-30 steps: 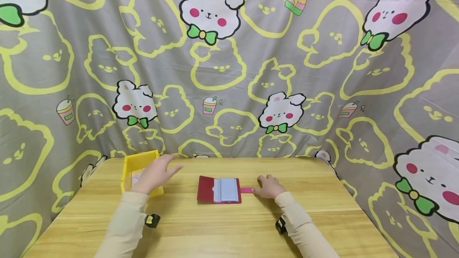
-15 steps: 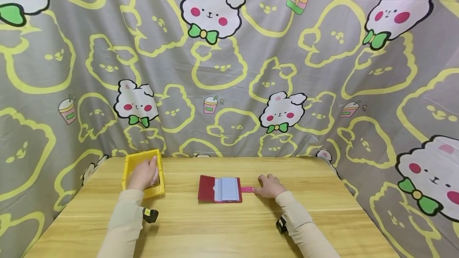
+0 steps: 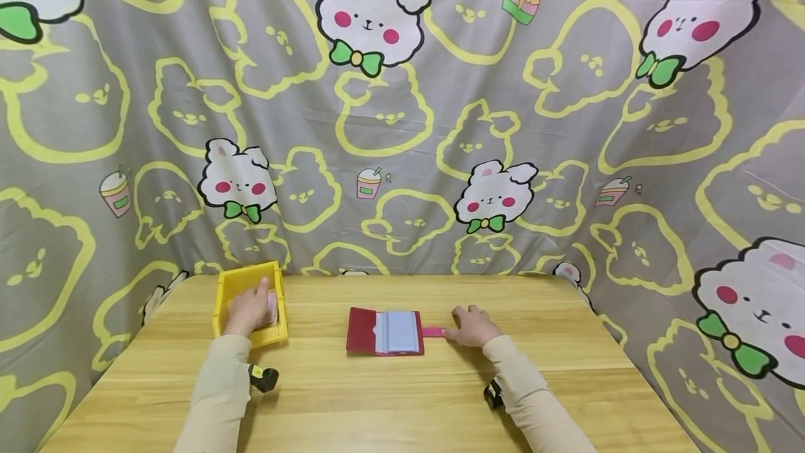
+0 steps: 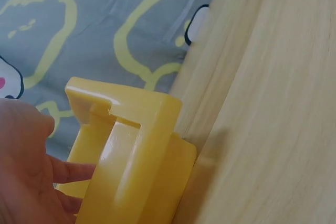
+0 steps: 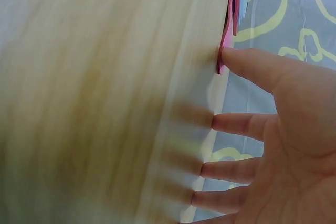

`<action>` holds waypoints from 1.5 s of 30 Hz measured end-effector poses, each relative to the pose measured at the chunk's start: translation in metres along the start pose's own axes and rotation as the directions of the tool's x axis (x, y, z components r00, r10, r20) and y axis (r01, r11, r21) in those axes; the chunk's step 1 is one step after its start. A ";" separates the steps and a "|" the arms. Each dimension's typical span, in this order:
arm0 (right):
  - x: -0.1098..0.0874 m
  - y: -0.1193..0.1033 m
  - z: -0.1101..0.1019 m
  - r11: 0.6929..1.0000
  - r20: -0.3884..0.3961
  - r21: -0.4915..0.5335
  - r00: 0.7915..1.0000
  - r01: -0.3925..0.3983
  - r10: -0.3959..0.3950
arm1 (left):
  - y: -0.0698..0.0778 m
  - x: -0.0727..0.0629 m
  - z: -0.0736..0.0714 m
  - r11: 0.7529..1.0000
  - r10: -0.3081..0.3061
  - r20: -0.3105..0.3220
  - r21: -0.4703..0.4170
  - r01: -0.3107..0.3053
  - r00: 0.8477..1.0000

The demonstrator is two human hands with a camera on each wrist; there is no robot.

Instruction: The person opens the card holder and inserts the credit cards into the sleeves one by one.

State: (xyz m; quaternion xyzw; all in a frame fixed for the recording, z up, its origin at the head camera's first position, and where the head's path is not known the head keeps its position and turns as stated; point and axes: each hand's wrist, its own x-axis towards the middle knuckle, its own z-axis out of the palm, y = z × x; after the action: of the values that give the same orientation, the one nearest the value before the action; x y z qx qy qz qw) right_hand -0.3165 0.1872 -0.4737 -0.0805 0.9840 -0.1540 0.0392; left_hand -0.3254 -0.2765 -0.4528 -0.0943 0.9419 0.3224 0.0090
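Note:
My left hand (image 3: pixel 248 310) reaches into a yellow bin (image 3: pixel 282 306) at the table's left. Its thumb is raised apart from the other fingers, whose tips are hidden behind the bin wall in the left wrist view. Beside the hand, inside the bin, lies a pinkish card-like piece (image 3: pixel 272 307). A red card holder (image 3: pixel 363 331) lies unfolded mid-table, its pale clear sleeves (image 3: pixel 400 332) facing up. From its right side sticks out a pink strap (image 3: pixel 433 332). My right hand (image 3: pixel 474 328) presses the strap's end with its thumb, the other fingertips resting on the table, spread.
The wooden table (image 3: pixel 352 404) reaches back to a grey curtain (image 3: pixel 402 131) printed with rabbits, which also hangs along both sides. Each wrist carries a small black camera, one on the left (image 3: pixel 264 377) and one on the right (image 3: pixel 493 393).
My left hand has moved from above the bin down into it, and its thumb has since lifted slightly. The right hand and the card holder stay where they were.

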 end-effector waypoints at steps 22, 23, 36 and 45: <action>0.000 0.000 0.001 1.000 -0.002 0.012 1.000 0.000 0.000 | -0.008 0.004 0.007 0.771 -0.150 -0.102 -0.635 0.052 0.983; 0.000 0.000 0.001 1.000 -0.002 0.012 1.000 -0.001 0.001 | -0.008 0.004 0.008 0.752 -0.154 -0.108 -0.658 0.045 0.982; -0.001 0.000 0.000 1.000 0.001 0.013 1.000 -0.003 0.003 | -0.004 0.006 0.014 0.800 -0.189 -0.258 -0.600 -0.004 0.948; -0.002 -0.001 -0.001 1.000 0.010 0.003 1.000 -0.012 0.012 | -0.006 0.010 0.007 0.933 -0.111 -0.236 -0.360 0.019 0.965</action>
State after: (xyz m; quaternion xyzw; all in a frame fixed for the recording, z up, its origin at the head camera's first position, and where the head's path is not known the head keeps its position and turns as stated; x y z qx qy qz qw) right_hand -0.3143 0.1865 -0.4721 -0.0752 0.9841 -0.1546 0.0454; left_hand -0.3343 -0.2784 -0.4629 -0.1659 0.8581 0.4717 -0.1172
